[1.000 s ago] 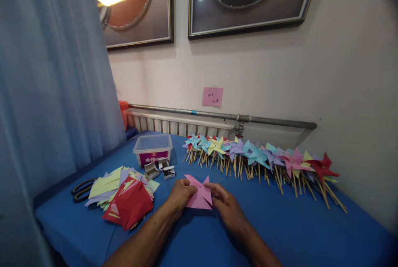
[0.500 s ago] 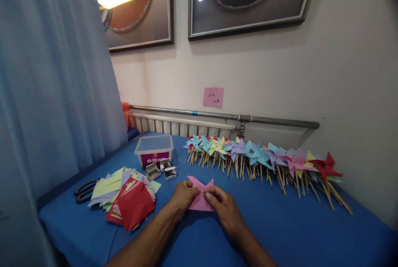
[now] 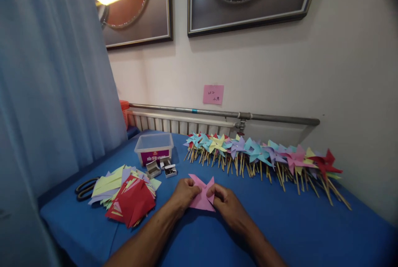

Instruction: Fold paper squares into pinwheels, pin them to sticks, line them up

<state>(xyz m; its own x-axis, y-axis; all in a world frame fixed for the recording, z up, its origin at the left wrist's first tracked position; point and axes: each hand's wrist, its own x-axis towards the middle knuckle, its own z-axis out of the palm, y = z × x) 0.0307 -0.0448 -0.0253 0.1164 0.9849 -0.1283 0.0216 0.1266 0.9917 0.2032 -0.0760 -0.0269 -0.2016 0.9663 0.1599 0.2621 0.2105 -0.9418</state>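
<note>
A pink paper square with cut corners (image 3: 203, 200) is held just above the blue tablecloth, between both hands. My left hand (image 3: 184, 194) pinches its left side, thumb on top. At the right side my right hand (image 3: 225, 200) grips a cut flap between thumb and bent fingers. The fingertips under the paper are hidden. Left of my hands lies a pile of cut coloured paper, with red sheets (image 3: 132, 202) on top. Small open boxes (image 3: 170, 171) with tiny dark pieces inside stand beyond my left hand.
A row of finished paper pinwheels (image 3: 256, 153) on sticks lies along the wall side. The clear plastic tub (image 3: 154, 144) stands behind the small boxes. Black-handled scissors (image 3: 85, 188) rest by the paper pile. A blue curtain (image 3: 62, 72) hangs at the left, and a metal pipe (image 3: 214, 112) runs along the wall.
My right hand has shifted slightly right, from near the paper's middle to its right flap. The left hand keeps its pinch. The view has tilted slightly.
</note>
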